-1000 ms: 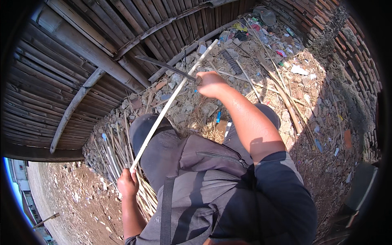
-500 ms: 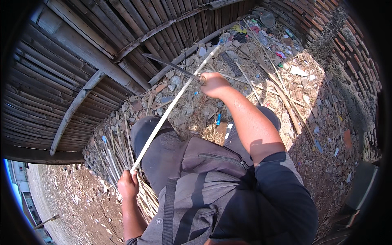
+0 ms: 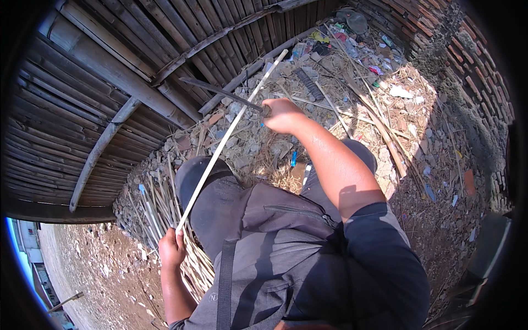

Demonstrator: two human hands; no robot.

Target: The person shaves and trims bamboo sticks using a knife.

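My left hand [image 3: 171, 248] is closed round the lower end of a long pale bamboo strip [image 3: 224, 142], which slants up and away to the right across my left knee. In my right hand [image 3: 283, 115] is the handle of a machete [image 3: 223, 92], its dark blade pointing to the far left. The blade crosses the upper part of the strip; whether it touches the strip I cannot tell. Beside my left leg lies a bundle of similar pale strips [image 3: 198, 268].
A bamboo slat wall [image 3: 71, 132] stands on the left, a brick wall [image 3: 473, 60] on the right. Rubble and litter [image 3: 352, 44] cover the ground ahead. Long split bamboo pieces [image 3: 385, 135] lie to the right of a blue object [image 3: 293, 159]. A dark bag [image 3: 283, 209] rests at my lap.
The strip's far end has swung a little to the left and up. My right hand and the machete have shifted slightly left; my left hand stays nearly in place.
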